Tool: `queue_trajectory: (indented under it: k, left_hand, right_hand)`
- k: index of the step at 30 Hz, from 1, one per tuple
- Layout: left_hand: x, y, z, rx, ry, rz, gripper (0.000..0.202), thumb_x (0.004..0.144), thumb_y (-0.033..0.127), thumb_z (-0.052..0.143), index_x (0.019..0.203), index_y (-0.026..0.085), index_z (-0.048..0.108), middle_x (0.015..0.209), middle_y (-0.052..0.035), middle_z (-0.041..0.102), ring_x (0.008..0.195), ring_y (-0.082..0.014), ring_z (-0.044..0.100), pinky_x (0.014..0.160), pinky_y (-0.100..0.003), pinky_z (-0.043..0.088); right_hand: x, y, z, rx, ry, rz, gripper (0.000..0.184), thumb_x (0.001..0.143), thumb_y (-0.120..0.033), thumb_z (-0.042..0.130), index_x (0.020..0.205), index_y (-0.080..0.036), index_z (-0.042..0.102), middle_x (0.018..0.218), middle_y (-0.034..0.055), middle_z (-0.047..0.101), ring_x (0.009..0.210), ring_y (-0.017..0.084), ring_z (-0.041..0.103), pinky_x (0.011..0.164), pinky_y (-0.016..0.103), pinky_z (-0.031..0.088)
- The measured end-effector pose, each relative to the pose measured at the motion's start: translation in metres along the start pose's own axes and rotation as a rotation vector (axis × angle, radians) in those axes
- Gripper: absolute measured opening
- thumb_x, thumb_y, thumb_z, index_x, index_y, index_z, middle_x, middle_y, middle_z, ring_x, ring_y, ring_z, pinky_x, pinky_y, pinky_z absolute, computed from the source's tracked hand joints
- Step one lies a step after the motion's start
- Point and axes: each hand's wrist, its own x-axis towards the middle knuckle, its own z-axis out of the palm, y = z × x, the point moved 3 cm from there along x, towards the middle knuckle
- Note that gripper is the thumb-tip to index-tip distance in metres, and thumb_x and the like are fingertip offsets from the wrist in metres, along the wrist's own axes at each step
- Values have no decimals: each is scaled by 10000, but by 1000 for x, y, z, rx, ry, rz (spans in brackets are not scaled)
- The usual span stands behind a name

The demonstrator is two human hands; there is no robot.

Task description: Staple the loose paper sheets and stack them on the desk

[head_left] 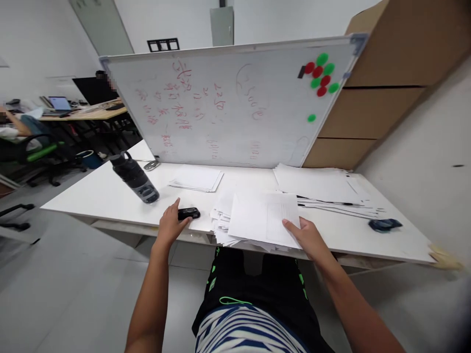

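My left hand (171,224) is at the front edge of the white table, thumb and fingers apart around the near end of a black stapler (189,213). The stapler lies flat on the table; whether my fingers touch it is hard to tell. My right hand (308,237) grips the right edge of some white paper sheets (250,215), thumb on top and the other fingers underneath. Faint print shows on the top sheet. Beneath it, an uneven stack of papers (221,225) sits at the table edge.
A dark water bottle (135,179) stands at the left. Farther back lie a small paper pile (196,177) and a larger paper stack (318,184). A dark crumpled item (384,224) rests at the right. Behind stand a whiteboard (228,108) and cardboard boxes (371,113).
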Motion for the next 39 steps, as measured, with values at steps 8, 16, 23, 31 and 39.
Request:
queue_trajectory:
  k: [8, 16, 23, 31, 39]
  left_hand:
    - [0, -37, 15, -182, 70, -22, 391, 789, 439, 672, 1116, 229, 625, 1125, -116, 631, 1095, -295, 594, 957, -419, 444]
    - [-4, -40, 11, -323, 72, -110, 372, 758, 396, 697, 1086, 237, 621, 1139, -99, 629, 1137, -275, 567, 1015, -414, 412]
    - [-8, -27, 6, -363, 15, -65, 434, 739, 412, 730, 1130, 244, 647, 1194, -96, 639, 1181, -270, 565, 1031, -392, 408]
    - [9, -22, -15, -500, -232, -241, 587, 824, 574, 615, 1312, 247, 591, 1404, -101, 559, 1309, -284, 498, 1090, -375, 370]
    - [73, 17, 10, -211, -56, -194, 579, 909, 628, 431, 1228, 183, 621, 1354, -151, 593, 1372, -338, 406, 1139, -477, 265]
  right_hand:
    - [-8, -16, 102, 134, -243, -61, 439, 880, -402, 575, 1281, -232, 628, 1217, 73, 701, 1198, 300, 607, 1026, 433, 476]
    - [4, -16, 151, 168, -341, -2, 416, 851, -334, 578, 1247, -223, 639, 1244, 73, 684, 1176, 289, 615, 1037, 438, 461]
    - [-2, -19, 173, 191, -505, -85, 455, 878, -439, 594, 1291, -250, 580, 1313, 63, 640, 1193, 272, 596, 1034, 431, 461]
    - [-12, -40, 176, 241, -585, -18, 557, 897, -519, 572, 1382, -273, 454, 1116, 83, 709, 900, 247, 702, 793, 402, 583]
    - [-29, -27, 181, 298, -628, 26, 683, 888, -511, 594, 1465, -277, 314, 776, 11, 692, 654, 199, 679, 648, 364, 589]
